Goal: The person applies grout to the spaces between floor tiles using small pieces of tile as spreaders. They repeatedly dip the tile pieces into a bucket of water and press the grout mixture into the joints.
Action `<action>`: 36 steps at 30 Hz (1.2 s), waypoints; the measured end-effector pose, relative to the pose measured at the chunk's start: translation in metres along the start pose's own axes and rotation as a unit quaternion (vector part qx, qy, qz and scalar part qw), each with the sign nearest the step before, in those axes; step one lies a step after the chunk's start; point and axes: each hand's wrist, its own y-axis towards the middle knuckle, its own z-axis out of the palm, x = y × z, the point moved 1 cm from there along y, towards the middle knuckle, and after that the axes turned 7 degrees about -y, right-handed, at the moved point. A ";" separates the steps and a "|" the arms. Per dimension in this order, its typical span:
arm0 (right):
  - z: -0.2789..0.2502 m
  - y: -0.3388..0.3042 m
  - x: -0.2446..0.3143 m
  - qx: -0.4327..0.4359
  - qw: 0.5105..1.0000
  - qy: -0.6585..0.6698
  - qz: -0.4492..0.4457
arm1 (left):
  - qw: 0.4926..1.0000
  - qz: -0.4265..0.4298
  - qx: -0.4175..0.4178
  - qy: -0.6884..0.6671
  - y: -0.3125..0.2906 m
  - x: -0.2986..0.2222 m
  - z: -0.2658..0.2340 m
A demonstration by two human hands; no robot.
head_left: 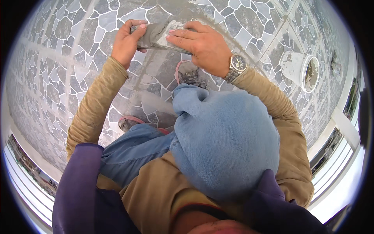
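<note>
A flat grey piece smeared with what looks like wet cement [150,37] spans the gap between my hands, above the tiled floor. My left hand [126,43] pinches its left end, thumb on top and fingers underneath. On its right part lies a pale, wrinkled, speckled piece [168,34], maybe paper or cloth. The fingers of my right hand [208,47] press on this pale piece, and the hand also covers the right end of the grey one. The right thumb is mostly hidden. A metal wristwatch [237,64] sits on my right wrist.
A white bucket [291,66] smeared with grey lies tipped on its side to the right. Stone-patterned tiles [105,19] with pale joints cover the floor. My bent knee [230,136] rises close below my right forearm. A white railing [344,126] runs along the right edge.
</note>
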 end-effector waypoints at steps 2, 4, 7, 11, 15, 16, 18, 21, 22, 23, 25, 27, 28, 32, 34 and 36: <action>0.009 -0.005 -0.014 0.045 0.998 0.040 0.003 | 0.996 0.049 -0.074 -0.014 0.005 0.002 -0.017; 0.022 -0.020 -0.048 0.142 0.963 0.164 0.161 | 0.985 0.078 -0.135 -0.071 0.003 -0.019 -0.050; 0.024 -0.046 -0.104 0.044 0.798 0.442 0.408 | 0.994 0.058 -0.088 -0.030 -0.009 -0.048 -0.098; 0.029 -0.035 -0.146 0.067 0.834 0.381 0.393 | 0.995 -0.034 -0.089 0.005 -0.057 -0.045 -0.122; 0.073 0.015 -0.124 -0.010 0.975 -0.028 0.219 | 0.989 -0.075 -0.124 -0.003 -0.101 -0.007 -0.141; 0.089 0.020 -0.118 -0.011 0.974 -0.106 0.198 | 0.988 -0.078 -0.136 -0.009 -0.108 0.002 -0.149; 0.124 0.024 -0.095 -0.002 0.972 -0.172 0.163 | 0.985 -0.082 -0.152 -0.019 -0.118 0.006 -0.158; 0.143 0.004 -0.065 0.025 0.967 -0.211 0.142 | 0.981 -0.044 -0.185 -0.042 -0.111 -0.004 -0.160; 0.143 -0.002 -0.049 0.046 0.973 -0.164 0.155 | 0.981 -0.044 -0.186 -0.041 -0.114 -0.005 -0.163; 0.132 0.001 -0.048 0.038 0.973 -0.171 0.151 | 0.983 -0.026 -0.177 -0.049 -0.113 -0.008 -0.167; 0.108 0.002 -0.061 0.092 0.980 -0.118 0.133 | 0.983 0.002 -0.174 -0.055 -0.111 -0.021 -0.167; 0.085 0.019 -0.091 0.083 0.984 -0.115 0.104 | 0.981 0.016 -0.183 -0.056 -0.112 -0.033 -0.161; 0.079 0.028 -0.107 0.082 0.986 -0.114 0.086 | 0.981 0.022 -0.183 -0.058 -0.110 -0.033 -0.160; 0.074 0.046 -0.146 -0.017 0.999 -0.030 -0.030 | 0.988 0.011 -0.138 -0.073 -0.107 -0.023 -0.168; 0.076 0.038 -0.147 0.032 0.995 -0.078 -0.059 | 0.986 0.008 -0.150 -0.067 -0.112 -0.015 -0.172; 0.076 0.007 -0.148 0.101 0.982 -0.151 -0.047 | 0.982 0.003 -0.176 -0.074 -0.119 -0.011 -0.173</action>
